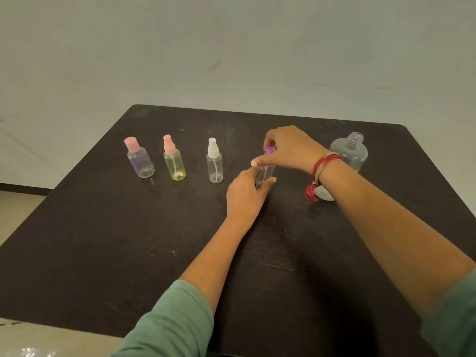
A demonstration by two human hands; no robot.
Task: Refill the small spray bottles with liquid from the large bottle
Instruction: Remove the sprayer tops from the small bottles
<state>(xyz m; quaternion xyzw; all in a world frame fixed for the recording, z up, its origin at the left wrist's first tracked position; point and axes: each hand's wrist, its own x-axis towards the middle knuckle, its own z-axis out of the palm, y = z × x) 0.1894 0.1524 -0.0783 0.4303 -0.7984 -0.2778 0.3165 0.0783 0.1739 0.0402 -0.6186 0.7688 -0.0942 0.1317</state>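
Dark surface (128,240), carrying a row of small bottles and one large bottle.

- Small bottle, purple tint, pink flat cap (140,158): upright, far left of the row.
- Small yellow bottle, pink spray top (174,161): upright, just right of the first.
- Small clear bottle, white spray top (214,163): upright, third in the row.
- Small clear bottle (268,172) with purple top (268,150): upright on the surface, right of the third, between both hands.
- Left hand (247,191): fingers and thumb curled round this bottle's body.
- Right hand (286,148): fingertips pinching the purple top from above; red thread band (325,163) on the wrist.
- Large bottle (350,153): clear, neck uncapped, upright at far right, behind the right forearm.
- Pale round item (323,193): on the surface, partly hidden by the right wrist; identity unclear.
- Green sleeves (175,318): pushed up both forearms.
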